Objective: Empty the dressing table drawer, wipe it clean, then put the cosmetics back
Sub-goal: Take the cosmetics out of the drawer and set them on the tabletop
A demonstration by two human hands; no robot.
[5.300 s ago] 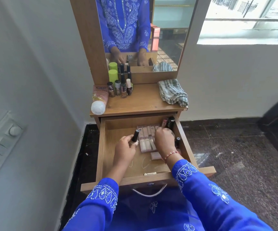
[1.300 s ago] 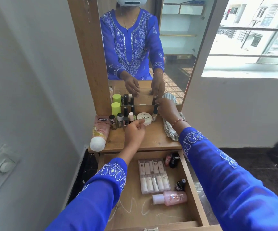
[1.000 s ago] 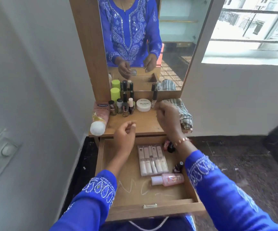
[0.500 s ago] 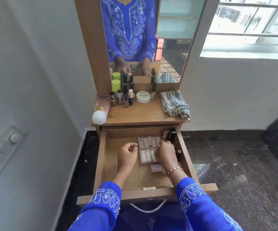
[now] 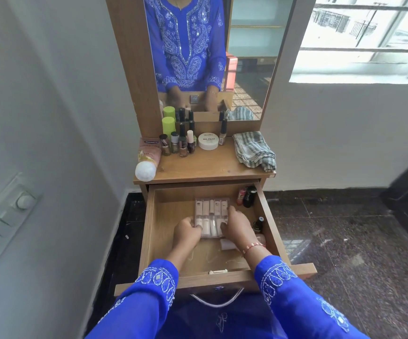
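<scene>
Pale grey walls (image 5: 51, 94), dark speckled stone floor (image 5: 356, 241), a daylit barred window (image 5: 369, 37) and a wall switch panel (image 5: 0, 223).

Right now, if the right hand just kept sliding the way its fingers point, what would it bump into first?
The right hand points up and left, onto the clear pack of little tubes it already grips. So the pack comes first; past that, likely the drawer back wall, though depth is hard to judge.

"NAIL POLISH" on white jar (image 5: 208, 141)
</scene>
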